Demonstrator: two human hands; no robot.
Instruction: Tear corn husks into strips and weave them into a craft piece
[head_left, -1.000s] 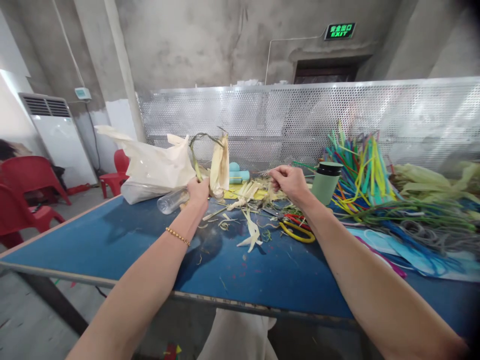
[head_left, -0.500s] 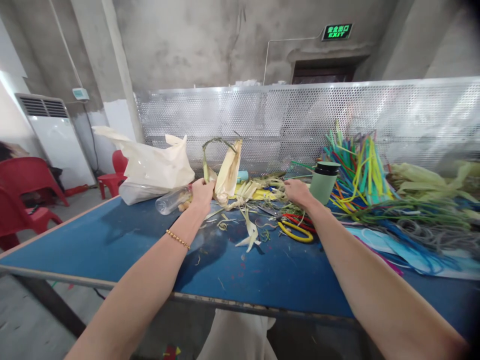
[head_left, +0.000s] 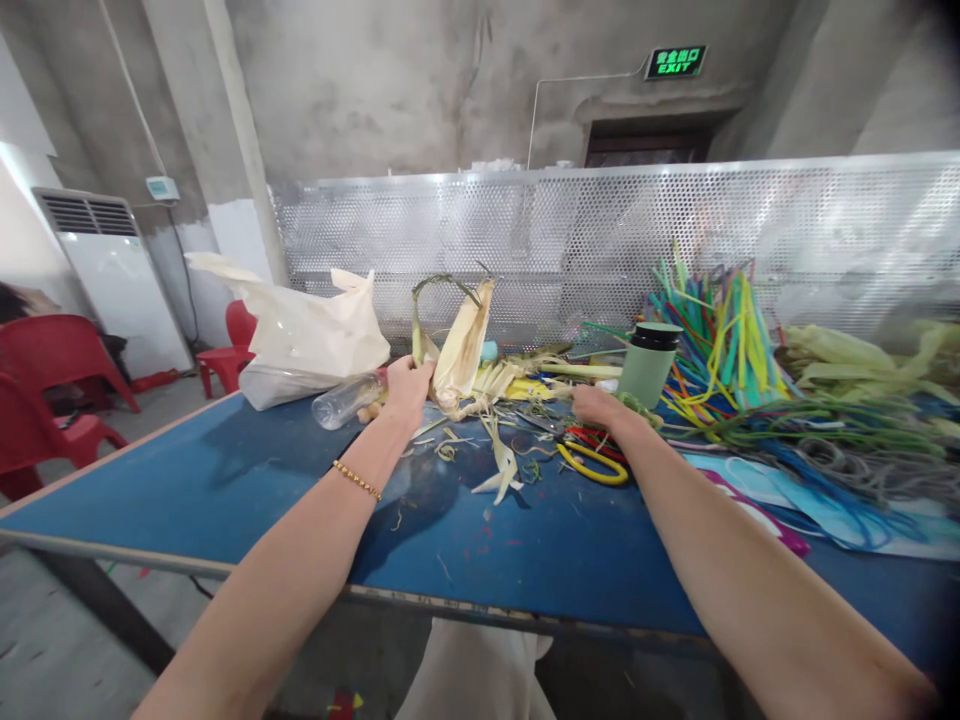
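Observation:
My left hand (head_left: 409,388) is closed on the base of a dry corn husk piece (head_left: 461,350) that stands upright, with a thin dark braided strand (head_left: 442,280) arching over its top. To its right, my right hand (head_left: 596,408) is low over the husk scraps, fingers curled at the end of pale corn husk strips (head_left: 553,392); its fingertips are partly hidden. Yellow-handled scissors (head_left: 592,466) lie just below that hand. Loose husk shreds (head_left: 499,470) are spread on the blue table (head_left: 480,555) between my arms.
A white plastic bag (head_left: 311,340) and clear bottle (head_left: 345,402) are at left. A green cup (head_left: 646,365) with a black rim stands beside my right hand. Further right are colourful strips (head_left: 739,340), tangled cords (head_left: 847,460) and a magenta-edged object (head_left: 772,525). Behind is a perforated metal panel (head_left: 600,230).
The husk piece has shifted slightly right with my left hand. My right hand has lowered a little, and a pale stalk now shows behind it near the cup.

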